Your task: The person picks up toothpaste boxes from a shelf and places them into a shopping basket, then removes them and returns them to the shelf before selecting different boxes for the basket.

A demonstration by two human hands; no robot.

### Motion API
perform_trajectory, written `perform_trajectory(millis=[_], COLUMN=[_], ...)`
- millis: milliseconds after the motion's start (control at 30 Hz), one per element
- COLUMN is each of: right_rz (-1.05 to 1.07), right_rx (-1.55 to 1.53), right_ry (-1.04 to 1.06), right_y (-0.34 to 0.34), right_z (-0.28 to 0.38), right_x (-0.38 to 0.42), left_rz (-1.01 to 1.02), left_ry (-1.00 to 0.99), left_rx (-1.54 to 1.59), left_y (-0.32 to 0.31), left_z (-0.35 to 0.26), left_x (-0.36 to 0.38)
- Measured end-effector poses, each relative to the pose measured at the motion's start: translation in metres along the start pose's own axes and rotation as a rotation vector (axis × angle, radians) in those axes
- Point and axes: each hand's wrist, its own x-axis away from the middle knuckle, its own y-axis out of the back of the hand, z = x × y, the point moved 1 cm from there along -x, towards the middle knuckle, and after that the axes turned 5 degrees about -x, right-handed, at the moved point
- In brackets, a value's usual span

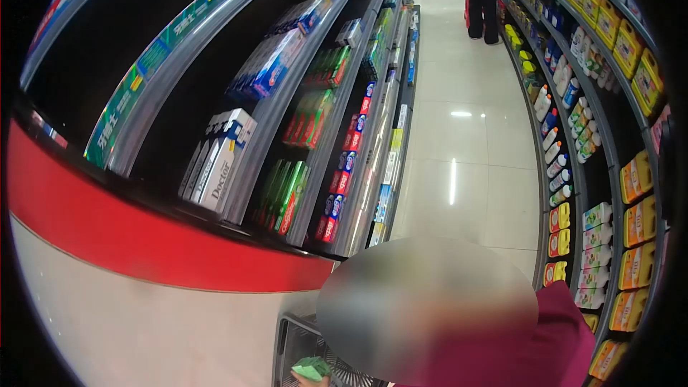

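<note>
"Green packet (pixel 311 367): where have you got it?"

"Down at the bottom edge, in my left hand (pixel 309 381). My fingers are closed on it, though only a small part of the hand shows, and the packet is creased and folded-looking."

"And what is it near?"

"The dark grey shopping basket (pixel 282 347). From above, I see the packet against its slatted inside, but I cannot tell whether it touches the basket."

"What about your right hand?"

"I cannot tell how it is; the picture does not show it."

"Who is close by?"

"A large blurred patch hides much of the area beside the basket. Maroon clothing (pixel 559 330) shows at its right. Far down the aisle, a person in black trousers (pixel 484 11) stands on the shiny tiled floor (pixel 459 179)."

"And the shelves?"

"On the left, above a red band (pixel 165 233), white boxes marked Doctor (pixel 221 172) stand near green boxes (pixel 290 201), with red and blue packs (pixel 335 208) further right. On the right, yellow-and-orange containers (pixel 637 265) line a shelf, with white bottles (pixel 558 165) in a row nearer the aisle."
</note>
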Motion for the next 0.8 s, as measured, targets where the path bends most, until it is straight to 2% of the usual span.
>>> perform_trajectory(millis=[33, 100, 133, 233, 300, 400, 433, 467, 500, 567, 633, 667, 700, 733, 767, 800], right_rz=[0.002, 0.012, -0.004, -0.054, -0.088, -0.051, -0.147, -0.239, -0.329, -0.372, -0.438, -0.486, -0.53, -0.624, -0.719, -0.815], right_rx=[0.014, 0.047, 0.049, 0.041, 0.013, 0.018, -0.052, -0.12, -0.185, -0.44, -0.61, -0.657, -0.708, -0.695, -0.681, -0.666], right_ry=[0.014, 0.052, 0.073, 0.136, 0.168, 0.183, 0.237, 0.293, 0.35, 0.423, 0.463, 0.465, 0.466, 0.45, 0.431, 0.407], right_y=[0.007, 0.024, 0.029, 0.047, 0.062, 0.096, 0.107, 0.117, 0.129, 0.158, 0.184, 0.194, 0.204, 0.214, 0.225, 0.234], right_z=[-0.001, -0.007, -0.014, -0.037, -0.058, -0.092, -0.106, -0.121, -0.135, -0.158, -0.184, -0.199, -0.212, -0.225, -0.239, -0.251], right_x=[-0.001, -0.003, -0.002, 0.003, 0.012, 0.033, 0.042, 0.052, 0.063, 0.091, 0.115, 0.125, 0.136, 0.147, 0.159, 0.171], left_rz=[-0.097, -0.158, -0.161, -0.247, -0.3, -0.315, -0.31, -0.287, -0.219, -0.089, 0.135, 0.2, 0.192, 0.181, 0.338, 0.368], left_ry=[-0.081, -0.042, 0.016, -0.034, -0.091, -0.126, -0.128, -0.187, -0.23, -0.318, -0.303, -0.465, -0.541, -0.632, -0.627, -0.668], left_rx=[-0.014, 0.047, 0.15, 0.119, 0.148, 0.312, 0.387, 0.33, 0.417, 0.602, 0.735, 0.757, 0.723, 0.575, 0.71, 0.676], left_y=[0.012, 0.041, 0.07, 0.111, 0.143, 0.166, 0.167, 0.165, 0.163, 0.152, 0.136, 0.113, 0.097, 0.078, 0.039, 0.013], left_z=[-0.004, -0.027, -0.068, -0.131, -0.209, -0.311, -0.337, -0.359, -0.379, -0.422, -0.474, -0.485, -0.516, -0.543, -0.557, -0.584], left_x=[0.005, 0.011, 0.02, 0.031, 0.038, 0.047, 0.048, 0.049, 0.05, 0.052, 0.046, 0.032, 0.026, 0.012, -0.003, -0.01])
